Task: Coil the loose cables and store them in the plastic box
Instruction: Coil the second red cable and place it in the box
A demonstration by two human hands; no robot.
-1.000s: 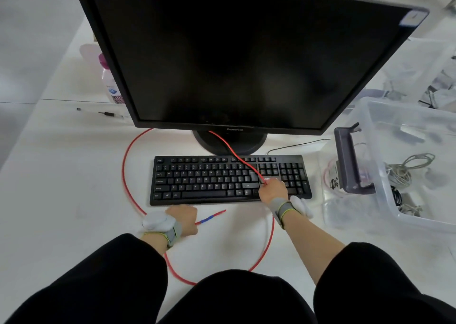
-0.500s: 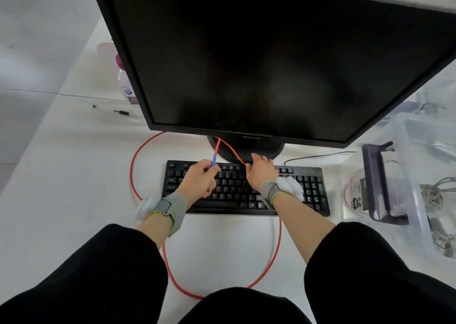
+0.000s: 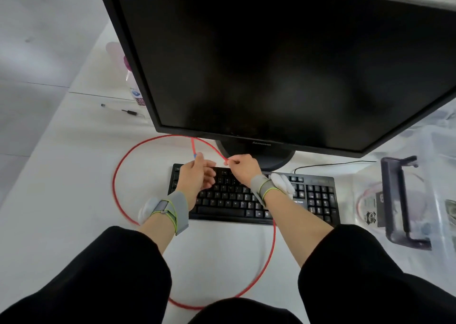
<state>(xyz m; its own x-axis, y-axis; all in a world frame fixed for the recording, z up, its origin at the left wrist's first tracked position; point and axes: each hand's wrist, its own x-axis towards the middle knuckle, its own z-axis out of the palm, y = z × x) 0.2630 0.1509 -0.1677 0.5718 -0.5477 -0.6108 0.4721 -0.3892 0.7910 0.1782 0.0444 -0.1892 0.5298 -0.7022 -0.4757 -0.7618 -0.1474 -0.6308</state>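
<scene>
- A white desk [image 3: 64, 175] fills most of the view, its top smooth and evenly lit by soft, pale light.
- A seam [image 3: 98, 94] runs across the desk at the far left, where 2 white tops seem to meet.
- Beyond the desk's left edge lies a pale grey floor [image 3: 37, 40], blurred, with a faint line across it.
- 1 large black monitor [image 3: 283, 59] stands on the desk, its screen dark, on a round black base [image 3: 269, 159].

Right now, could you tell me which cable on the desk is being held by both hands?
The thin red cable; the left hand and right hand pinch it, unlike the untouched black cable.
</scene>
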